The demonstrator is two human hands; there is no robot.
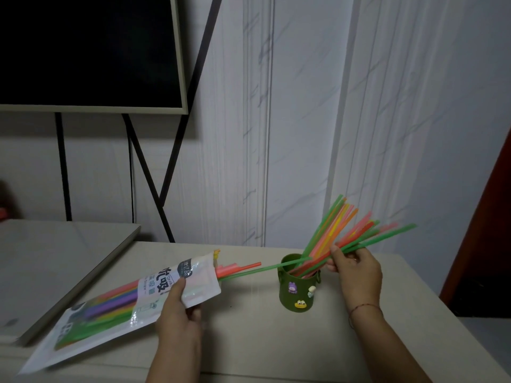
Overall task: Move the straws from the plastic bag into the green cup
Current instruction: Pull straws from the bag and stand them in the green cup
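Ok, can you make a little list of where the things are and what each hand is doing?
bag: open end faces the cup, straws inside, a few poking out
left hand: grips the bag near its open end
right hand: pinches a green straw above the cup
cup: upright on the table
cup straws: a bunch, leaning right

The left hand (177, 313) grips a plastic bag (110, 308) of straws near its open mouth, lying toward the counter's (262, 341) left edge. One green straw (249, 272) reaches from the mouth to the rim of a green cup (297, 294) near the far edge. The right hand's (356, 269) fingers (336, 254) pinch the fanned straws (340, 230) leaning in it.
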